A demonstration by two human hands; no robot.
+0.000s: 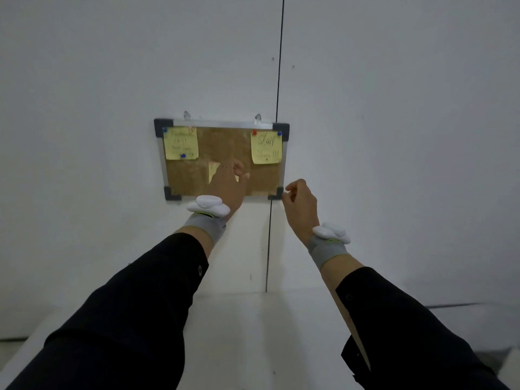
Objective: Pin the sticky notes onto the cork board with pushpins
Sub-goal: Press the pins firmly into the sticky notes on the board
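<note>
A cork board (222, 144) with a silver frame hangs on the white wall. A yellow sticky note (181, 143) sits at its upper left, held by blue pushpins. A second yellow note (266, 149) is at the upper right with a red pin (255, 132) and a blue pin (279, 133). My left hand (226, 184) presses a third yellow note (213, 170) flat against the lower middle of the board and hides most of it. My right hand (299, 204) hovers off the board's lower right corner, fingers pinched together; whether they hold a pin is too small to tell.
A dark vertical seam (277, 108) runs down the wall just right of the board. Two clear hooks (187, 115) carry the board's top edge. A white ledge (253, 305) juts out below the board, under my arms.
</note>
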